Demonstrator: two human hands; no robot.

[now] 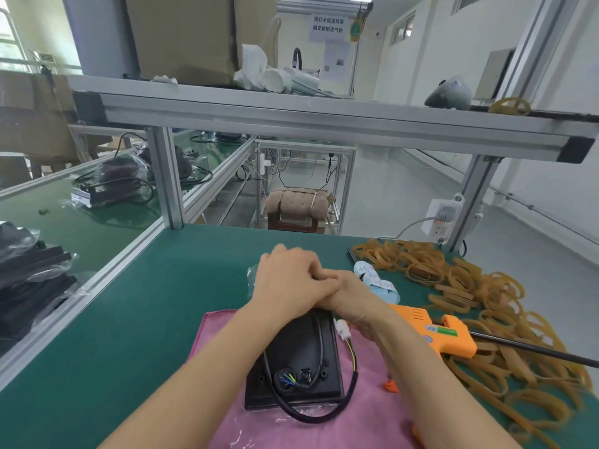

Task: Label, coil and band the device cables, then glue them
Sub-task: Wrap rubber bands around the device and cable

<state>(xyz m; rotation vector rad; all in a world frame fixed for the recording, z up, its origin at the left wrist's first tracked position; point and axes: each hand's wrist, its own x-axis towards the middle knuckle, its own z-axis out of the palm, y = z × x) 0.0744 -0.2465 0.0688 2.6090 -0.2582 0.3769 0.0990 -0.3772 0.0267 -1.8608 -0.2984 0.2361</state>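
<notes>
A black flat device (291,358) lies on a pink cloth (223,377) on the green bench. Its black cable (324,418) loops off the near end, and a second strand runs up the device's back and under my wrists. A white connector (343,332) with yellow wires lies beside the device. My left hand (285,277) is curled over my right hand (351,294) above the device's far end. What the fingers hold is hidden. A strip of white and blue labels (376,281) lies just to the right of my hands.
An orange glue gun (434,332) lies to the right of the device, with a black cord trailing right. A big pile of tan rubber bands (470,286) covers the bench's right side. A clear plastic bag (251,277) sits beyond my left hand. Aluminium frame posts (168,179) stand behind.
</notes>
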